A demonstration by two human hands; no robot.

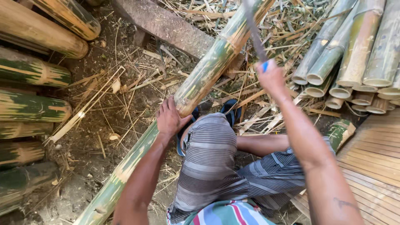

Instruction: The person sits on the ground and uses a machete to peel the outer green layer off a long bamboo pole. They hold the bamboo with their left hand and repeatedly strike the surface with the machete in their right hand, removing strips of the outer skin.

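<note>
A long green-and-yellow bamboo pole (208,71) runs diagonally from the lower left up to the top centre, resting across my knee. My left hand (170,117) grips the pole near its middle. My right hand (271,77) is shut on a blue-handled knife (255,31), whose long grey blade rises above the pole's upper part. I sit on the ground in striped grey shorts, with blue sandals on my feet.
Cut bamboo poles (33,71) lie stacked at the left, and another bundle (354,50) lies at the upper right. A wooden block (166,25) lies under the pole. Bamboo shavings (125,91) litter the dirt. Flat bamboo slats (375,166) lie at the lower right.
</note>
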